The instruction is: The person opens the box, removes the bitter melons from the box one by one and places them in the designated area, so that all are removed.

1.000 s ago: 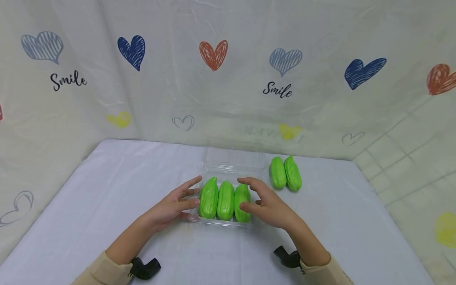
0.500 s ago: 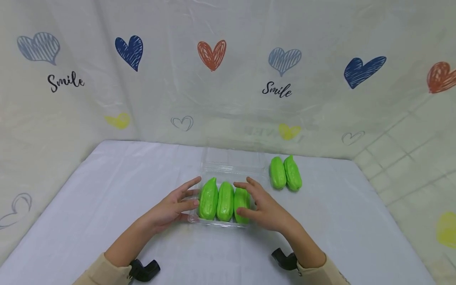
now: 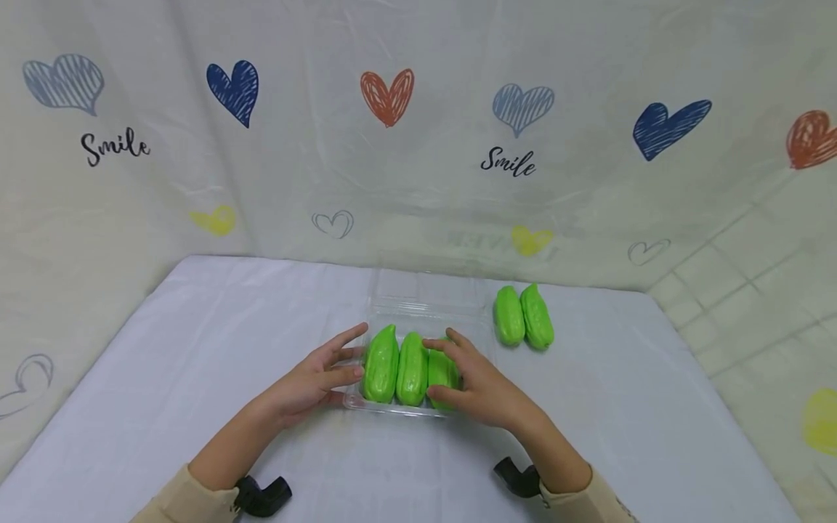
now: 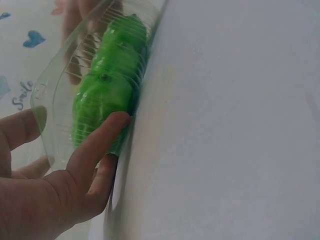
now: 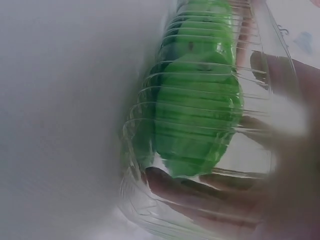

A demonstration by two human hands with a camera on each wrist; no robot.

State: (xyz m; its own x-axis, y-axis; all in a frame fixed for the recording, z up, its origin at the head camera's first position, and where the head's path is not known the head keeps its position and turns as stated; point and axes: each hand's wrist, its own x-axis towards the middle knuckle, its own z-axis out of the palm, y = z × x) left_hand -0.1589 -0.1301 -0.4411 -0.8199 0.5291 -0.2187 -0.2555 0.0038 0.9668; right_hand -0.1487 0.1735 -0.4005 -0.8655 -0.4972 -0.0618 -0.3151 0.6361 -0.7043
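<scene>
Three bright green gourd-like vegetables lie side by side in a clear plastic box, whose hinged lid is folded back. My left hand holds the box's left wall. In the left wrist view its thumb reaches over the rim while other fingers lie against the outside. Over the right-hand gourd, my right hand spans with bent fingers, thumb low and index across the upper end. The right wrist view shows fingers through the plastic beside that gourd. The middle gourd and left gourd are mostly uncovered.
Beyond the box to the right, two more green gourds lie together on the white tablecloth. A pale curtain printed with hearts hangs behind the table's far edge. Black wrist devices show at both cuffs.
My right hand has shifted a little left, its index finger now lying across the right-hand gourd's upper end. The left hand, the box and the two outside gourds stay put.
</scene>
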